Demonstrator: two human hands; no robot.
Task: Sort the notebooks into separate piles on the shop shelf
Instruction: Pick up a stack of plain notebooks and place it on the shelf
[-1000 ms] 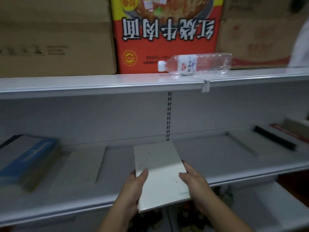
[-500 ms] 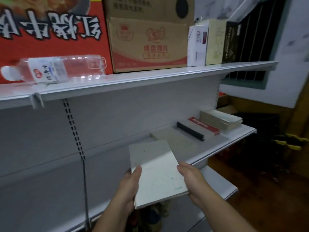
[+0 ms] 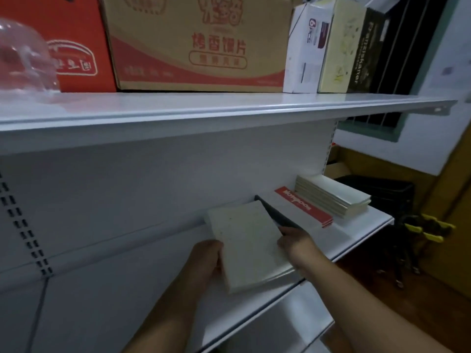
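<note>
Both hands hold a pale cream notebook [image 3: 248, 244] flat over the white middle shelf [image 3: 367, 225]. My left hand [image 3: 206, 261] grips its left edge, and my right hand [image 3: 297, 244] grips its right edge. To its right on the shelf lie a notebook with a black spine [image 3: 276, 214], a notebook with a red spine [image 3: 304, 206], and at the shelf's right end a stack of several cream notebooks [image 3: 334, 196]. Whether the held notebook touches the shelf is hidden.
The upper shelf [image 3: 229, 108] carries a clear plastic bottle [image 3: 23, 64], a red box [image 3: 76, 42], a tan carton [image 3: 196, 44] and small boxes [image 3: 328, 44]. A lower shelf [image 3: 293, 324] juts out below. Dark bins [image 3: 377, 192] stand on the floor at right.
The view has swung right along the shelf. Both hands carried the cream notebook rightward and further in, so it now sits beside the black-spined notebook.
</note>
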